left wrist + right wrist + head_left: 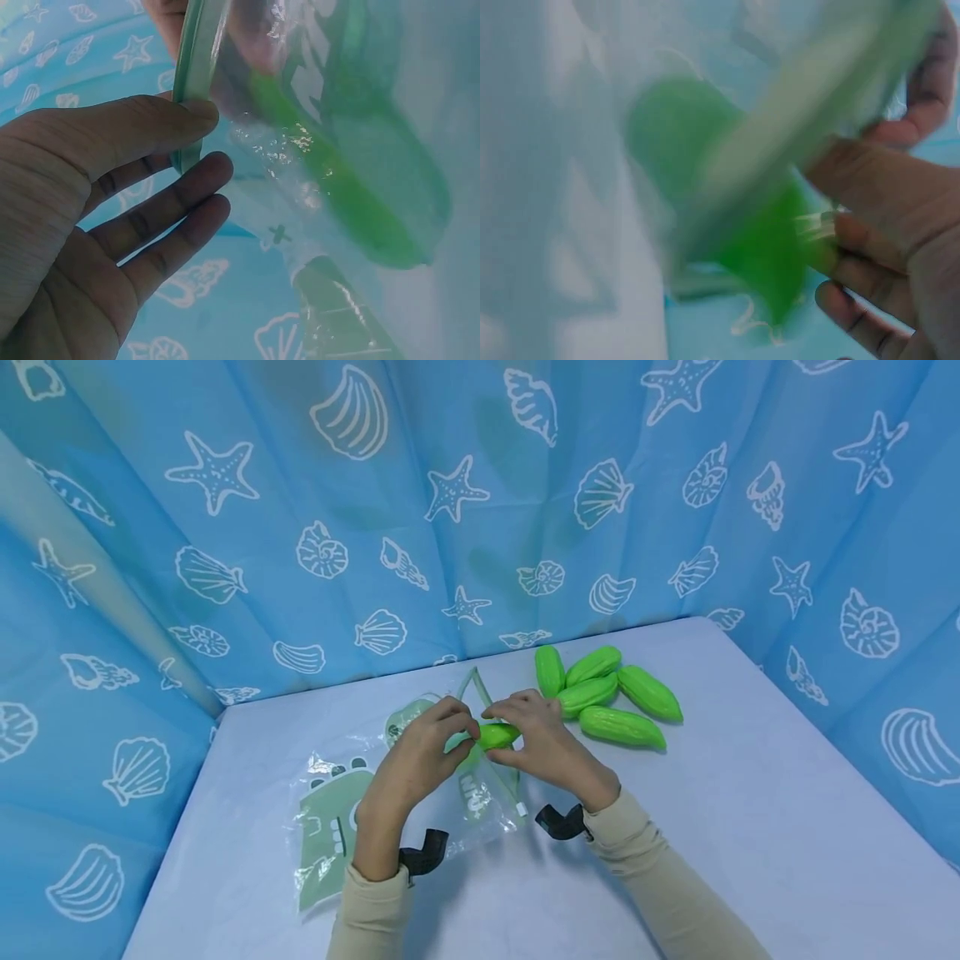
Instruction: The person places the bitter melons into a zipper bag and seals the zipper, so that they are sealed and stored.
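My left hand (420,752) pinches the green zip edge (196,56) of a clear plastic zip bag (448,817) between thumb and finger. The other fingers lie loosely bent beside it in the left wrist view. My right hand (552,745) grips the end of a bright green, ridged bitter melon (497,737) at the bag's mouth. Through the film in the left wrist view, the bitter melon (352,202) reaches down into the bag. In the right wrist view the bitter melon (769,255) and the bag's edge are blurred.
Several more bitter melons (622,727) lie in a cluster right of the hands. Another clear bag (322,831) with a green cartoon face lies at the left. A white cloth covers the table (735,827), and a blue shell-print curtain (465,568) hangs behind it.
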### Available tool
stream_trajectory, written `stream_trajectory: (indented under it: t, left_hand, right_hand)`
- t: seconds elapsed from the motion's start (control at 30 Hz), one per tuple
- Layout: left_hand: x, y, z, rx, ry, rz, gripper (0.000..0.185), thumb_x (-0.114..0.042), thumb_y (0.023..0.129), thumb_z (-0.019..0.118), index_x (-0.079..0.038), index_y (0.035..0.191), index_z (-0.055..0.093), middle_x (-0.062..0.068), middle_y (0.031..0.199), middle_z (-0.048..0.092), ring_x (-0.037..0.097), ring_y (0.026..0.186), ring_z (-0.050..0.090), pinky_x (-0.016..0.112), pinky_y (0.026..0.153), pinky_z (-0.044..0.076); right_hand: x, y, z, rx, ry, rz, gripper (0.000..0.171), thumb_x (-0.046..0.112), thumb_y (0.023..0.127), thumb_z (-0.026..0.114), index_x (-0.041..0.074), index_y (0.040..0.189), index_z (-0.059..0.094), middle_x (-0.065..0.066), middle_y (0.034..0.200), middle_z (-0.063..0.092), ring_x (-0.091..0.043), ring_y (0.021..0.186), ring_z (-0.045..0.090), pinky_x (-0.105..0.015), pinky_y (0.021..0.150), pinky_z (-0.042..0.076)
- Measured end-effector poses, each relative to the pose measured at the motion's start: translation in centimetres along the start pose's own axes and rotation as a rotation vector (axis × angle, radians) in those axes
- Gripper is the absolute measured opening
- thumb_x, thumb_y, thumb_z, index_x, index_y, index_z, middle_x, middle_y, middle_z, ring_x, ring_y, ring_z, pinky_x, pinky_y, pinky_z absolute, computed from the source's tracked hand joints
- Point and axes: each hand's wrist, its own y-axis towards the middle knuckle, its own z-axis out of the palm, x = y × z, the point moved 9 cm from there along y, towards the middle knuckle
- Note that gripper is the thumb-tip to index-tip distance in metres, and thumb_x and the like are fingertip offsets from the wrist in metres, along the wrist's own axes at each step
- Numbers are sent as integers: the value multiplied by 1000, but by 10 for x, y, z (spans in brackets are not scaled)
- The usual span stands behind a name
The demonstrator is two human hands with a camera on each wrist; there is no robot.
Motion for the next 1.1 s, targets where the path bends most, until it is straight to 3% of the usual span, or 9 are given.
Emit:
stream_trajectory:
  t: [0.27,0.47,0.6,0.87,1.1]
  left_hand:
    - [2,-2,0,-5,15,-18,18,-2,77,72,-15,87,65,-4,98,55,9,85,54,22,74,48]
    - [2,-2,2,2,12,-18,17,-3,78,72,-15,88,65,-4,99,55,8,85,53,22,73,49]
    - [3,-1,2,-9,16,-28,18,-1,77,72,-16,86,66,-5,98,55,8,83,53,22,71,48]
    - [2,-1,1,1,7,-29,17,-1,78,71,-15,86,66,-4,99,54,9,85,54,22,73,49]
    - [1,-3,1,-6,0,-35,18,0,77,71,-15,86,66,-4,99,54,9,85,54,22,74,49]
  right_hand:
    - [-10,-6,-28,-69,53,11,47,37,78,72,16,118,59,1,116,56,-18,110,43,-47,82,30]
    - [-26,-12,-52,-80,11,85,42,35,80,71,16,116,60,-1,118,56,-21,113,42,-51,87,30]
    - [-51,-20,-66,-83,-14,167,43,34,79,72,14,115,61,-5,118,56,-26,114,41,-50,84,28]
    - [-114,-47,-71,25,-70,385,50,38,80,70,8,118,60,-14,122,55,-34,113,39,-49,79,27]
    - [-137,-62,-72,120,-69,485,56,41,80,69,7,122,57,-13,121,55,-35,110,39,-50,81,26]
